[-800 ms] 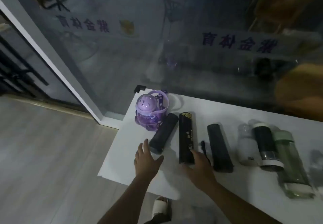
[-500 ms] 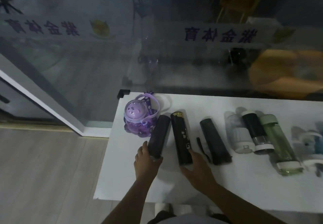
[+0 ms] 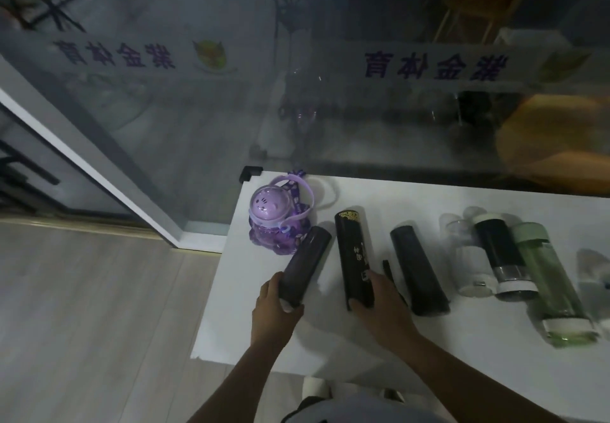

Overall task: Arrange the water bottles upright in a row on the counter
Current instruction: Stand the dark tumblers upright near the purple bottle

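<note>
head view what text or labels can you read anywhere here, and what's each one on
"紫金体育", mirrored as seen from this side, on the frosted strip of the glass wall, right of centre.
"紫金体育", mirrored again, on the same strip at the left, beside a yellow-green logo too blurred to read.
Gold characters on the black bottle with gold trim that the right hand touches: too small to read.
No other bottle shows readable text.

We observe both forearms reaching forward from the lower edge of view, bare, converging slightly. The left hand (image 3: 275, 310) is curled, thumb and fingers (image 3: 288, 306) wrapped around a dark cylinder's near end. The right hand (image 3: 379, 307) lies palm down, fingers closed over a second cylinder's near end.
</note>
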Demonstrator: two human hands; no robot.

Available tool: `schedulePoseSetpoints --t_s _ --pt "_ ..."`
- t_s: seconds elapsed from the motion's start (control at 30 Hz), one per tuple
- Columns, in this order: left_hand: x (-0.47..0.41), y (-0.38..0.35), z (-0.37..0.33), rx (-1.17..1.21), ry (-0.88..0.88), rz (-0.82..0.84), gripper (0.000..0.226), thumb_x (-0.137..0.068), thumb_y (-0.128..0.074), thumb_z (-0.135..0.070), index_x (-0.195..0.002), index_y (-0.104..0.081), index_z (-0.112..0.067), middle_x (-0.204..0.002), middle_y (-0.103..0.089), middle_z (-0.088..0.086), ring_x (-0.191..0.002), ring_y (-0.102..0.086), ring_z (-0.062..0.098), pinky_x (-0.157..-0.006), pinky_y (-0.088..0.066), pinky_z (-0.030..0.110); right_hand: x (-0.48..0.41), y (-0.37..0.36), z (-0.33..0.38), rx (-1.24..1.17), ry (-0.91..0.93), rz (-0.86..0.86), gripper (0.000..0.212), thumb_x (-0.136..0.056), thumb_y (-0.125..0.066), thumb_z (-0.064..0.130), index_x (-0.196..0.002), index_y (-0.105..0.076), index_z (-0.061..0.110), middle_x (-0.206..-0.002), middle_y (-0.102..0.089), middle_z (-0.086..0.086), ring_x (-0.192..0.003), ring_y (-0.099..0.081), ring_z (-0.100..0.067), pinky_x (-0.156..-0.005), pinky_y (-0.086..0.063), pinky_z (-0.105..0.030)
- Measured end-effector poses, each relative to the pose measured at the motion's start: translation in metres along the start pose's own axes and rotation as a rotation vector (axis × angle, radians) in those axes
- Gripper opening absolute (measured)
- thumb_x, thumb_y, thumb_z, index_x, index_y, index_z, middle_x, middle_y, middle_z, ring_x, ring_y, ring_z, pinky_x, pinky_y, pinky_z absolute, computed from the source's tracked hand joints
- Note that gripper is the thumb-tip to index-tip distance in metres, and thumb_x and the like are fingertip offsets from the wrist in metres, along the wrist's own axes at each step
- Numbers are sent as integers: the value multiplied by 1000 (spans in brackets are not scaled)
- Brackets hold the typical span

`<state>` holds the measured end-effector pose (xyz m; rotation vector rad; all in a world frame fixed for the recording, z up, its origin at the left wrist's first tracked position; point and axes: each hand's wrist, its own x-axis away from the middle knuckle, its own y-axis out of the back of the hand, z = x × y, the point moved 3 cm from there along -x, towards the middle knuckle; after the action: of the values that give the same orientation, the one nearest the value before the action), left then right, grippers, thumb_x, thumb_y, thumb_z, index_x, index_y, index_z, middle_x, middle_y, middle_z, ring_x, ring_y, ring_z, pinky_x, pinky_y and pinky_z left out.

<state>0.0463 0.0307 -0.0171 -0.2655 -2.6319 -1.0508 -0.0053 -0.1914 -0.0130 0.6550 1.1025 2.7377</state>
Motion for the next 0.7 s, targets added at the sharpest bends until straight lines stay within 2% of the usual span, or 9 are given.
schedulePoseSetpoints --t_s 0.1,0.2,0.3,0.47,0.57,0.7 --pt "15 13 2 -23 31 3 73 -74 -80 -26 -136 -42 -28 -136 -51 -2 -117 -53 20 -97 -48 35 -4 6 7 14 58 12 73 -84 -61 49 -146 -31 24 -141 -45 2 -124 -49 -17 -102 -46 -39" --pt "23 33 -5 -148 74 9 72 -71 -79 -34 -134 -44 -32 -127 -54 -5 -113 -54 20 -96 -46 37 -6 9 8 -7 137 30 75 -83 -62 51 -146 -32 22 -143 -44 -3 -125 -50 -22 -100 -48 -44" --pt "24 51 -23 -181 63 51 65 -70 -79 -29 -129 -49 -32 -113 -51 -7 -106 -54 19 -83 -45 30 -5 11 4 -39 164 43 72 -85 -64 47 -145 -33 23 -146 -42 -1 -128 -48 -22 -101 -47 -45" --pt "15 78 -63 -232 -8 38 64 -68 -80 -29 -126 -53 -29 -113 -56 1 -98 -56 20 -79 -46 27 0 12 -8 -90 174 51 67 -84 -68 42 -141 -40 22 -137 -47 2 -121 -53 -18 -97 -49 -36" --pt "8 84 -83 -307 -56 53 61 -71 -80 -30 -126 -53 -28 -115 -59 3 -100 -56 22 -81 -45 27 1 11 -19 -120 180 48 64 -80 -67 47 -135 -45 23 -131 -52 2 -119 -55 -15 -96 -52 -38" --pt "6 80 -91 -428 -87 124 65 -74 -77 -29 -132 -49 -30 -121 -54 7 -108 -54 26 -85 -45 29 7 8 -29 -160 161 25 63 -80 -67 43 -135 -47 20 -128 -53 1 -119 -51 -15 -101 -48 -42"
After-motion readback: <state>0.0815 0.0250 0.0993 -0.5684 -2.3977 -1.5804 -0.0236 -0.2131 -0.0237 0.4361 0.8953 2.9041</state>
